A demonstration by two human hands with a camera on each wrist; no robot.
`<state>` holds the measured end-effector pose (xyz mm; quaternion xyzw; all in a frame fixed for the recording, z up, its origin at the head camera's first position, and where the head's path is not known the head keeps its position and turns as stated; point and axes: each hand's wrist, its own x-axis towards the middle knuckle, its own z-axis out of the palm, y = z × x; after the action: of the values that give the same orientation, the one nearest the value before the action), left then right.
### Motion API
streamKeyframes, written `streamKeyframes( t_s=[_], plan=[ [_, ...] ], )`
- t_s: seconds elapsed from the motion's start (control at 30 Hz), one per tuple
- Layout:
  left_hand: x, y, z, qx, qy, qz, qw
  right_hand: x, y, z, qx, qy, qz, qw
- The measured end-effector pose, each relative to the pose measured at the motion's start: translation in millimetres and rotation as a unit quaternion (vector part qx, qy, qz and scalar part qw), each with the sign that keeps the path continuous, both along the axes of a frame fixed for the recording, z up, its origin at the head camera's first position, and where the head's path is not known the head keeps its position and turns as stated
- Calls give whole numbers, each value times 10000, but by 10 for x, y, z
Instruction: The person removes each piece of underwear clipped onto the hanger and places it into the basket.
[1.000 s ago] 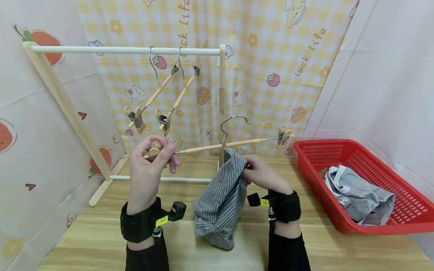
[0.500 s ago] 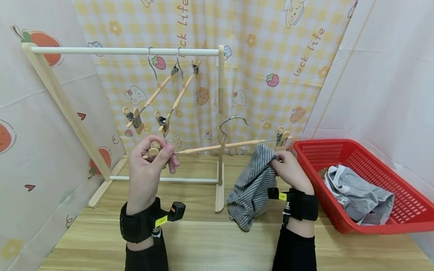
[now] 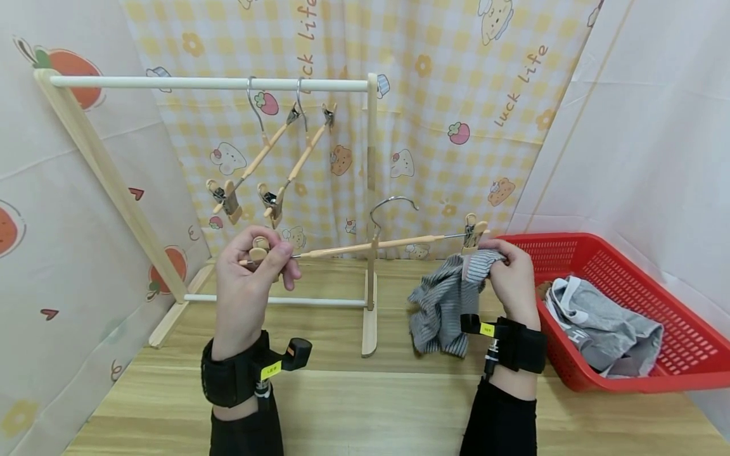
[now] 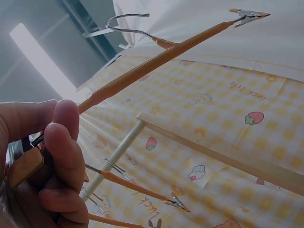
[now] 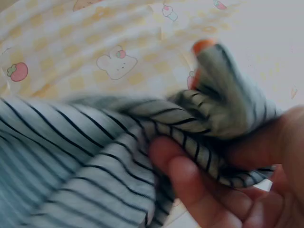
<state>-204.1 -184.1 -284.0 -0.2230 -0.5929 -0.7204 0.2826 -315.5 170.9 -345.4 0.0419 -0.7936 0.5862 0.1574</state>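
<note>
My left hand point(image 3: 248, 272) grips one clip end of a clip hanger point(image 3: 342, 249), its thumb and fingers around the clip. The hanger is held out to the right, a little tilted, with its metal hook pointing up. At its far end sits the other clip point(image 3: 473, 234). Just below and in front of that clip, my right hand point(image 3: 512, 278) pinches the top edge of a grey, black-striped garment point(image 3: 439, 304), which droops to the left. In the right wrist view, fingers point(image 5: 190, 185) are bunched into the striped cloth point(image 5: 104, 175).
A wooden rack point(image 3: 372, 190) with a white rail point(image 3: 188, 83) stands at the back left. Two clip hangers point(image 3: 259, 158) hang from the rail. On the right, a red basket point(image 3: 570, 373) holds grey clothing point(image 3: 607, 329), close beside my right hand.
My right hand has carried the striped garment rightward along the hanger, from near its middle to the far clip, and the cloth has swung round. My left hand and the hanger stay nearly still.
</note>
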Motion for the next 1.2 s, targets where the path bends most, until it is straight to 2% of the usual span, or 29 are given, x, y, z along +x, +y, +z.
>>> streamKeyframes(
  t_s=[0.1,0.2,0.3,0.43,0.6,0.73,0.83,0.9,0.93,1.0,1.07,1.2],
  plan=[
    [-4,-2,-2,-6,5,1,10000,3,-9,19,-494,103,-484,9976],
    [-4,0,5,39,31,-25,10000,17,-7,46,-1156,269,-713,9904],
    [-1,5,19,73,59,-58,9999,34,6,72,-1515,720,-1042,9803],
    [-2,6,25,104,53,-106,9999,44,43,83,-1498,1556,-1695,9616],
    [0,9,20,137,9,-107,9998,46,94,101,-2249,2350,-2032,9235],
    [6,8,13,178,-42,-79,9998,134,80,180,-2909,3144,-2139,8779],
    [6,1,10,191,-77,-31,9998,229,41,256,-2955,3920,-2355,8388],
    [5,-2,10,189,-102,8,9998,281,30,285,-2896,4236,-2594,8182],
    [5,-4,11,184,-113,25,9998,301,31,290,-2883,4301,-2722,8110],
    [5,-7,13,172,-137,44,9997,319,49,291,-2827,4383,-2907,8021],
    [6,-8,16,156,-160,50,9997,323,74,281,-2882,4385,-2960,7981],
    [5,-9,15,129,-179,54,9997,314,130,261,-3236,4164,-2782,8028]
  ],
)
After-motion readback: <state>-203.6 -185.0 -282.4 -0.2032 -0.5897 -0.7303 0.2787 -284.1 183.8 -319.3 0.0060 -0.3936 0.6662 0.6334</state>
